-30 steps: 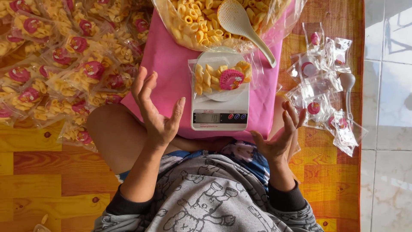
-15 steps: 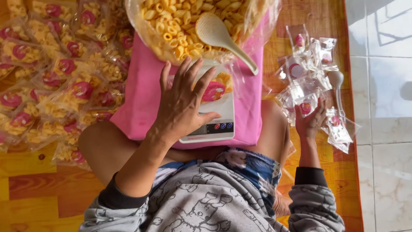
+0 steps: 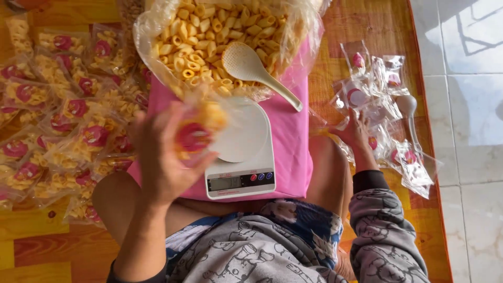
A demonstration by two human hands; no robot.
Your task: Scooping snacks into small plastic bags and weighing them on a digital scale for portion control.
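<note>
Head view showed the big snack bag [image 3: 220, 42] topmost, the white scale [image 3: 246, 157] on pink cloth; her left hand [image 3: 162, 157] gripped a filled packet [image 3: 201, 128] above the scale's left edge, her right hand [image 3: 356, 133] pressed flat on empty packets [image 3: 382, 99] near the tiles.

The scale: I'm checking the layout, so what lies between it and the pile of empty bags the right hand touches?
In the head view, between the scale and empty bags lie pink cloth and the right hand.

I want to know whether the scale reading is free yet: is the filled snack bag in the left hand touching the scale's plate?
Cannot tell. In the head view the left hand holds the blurred snack bag overlapping the plate; no gap or contact shows.
</note>
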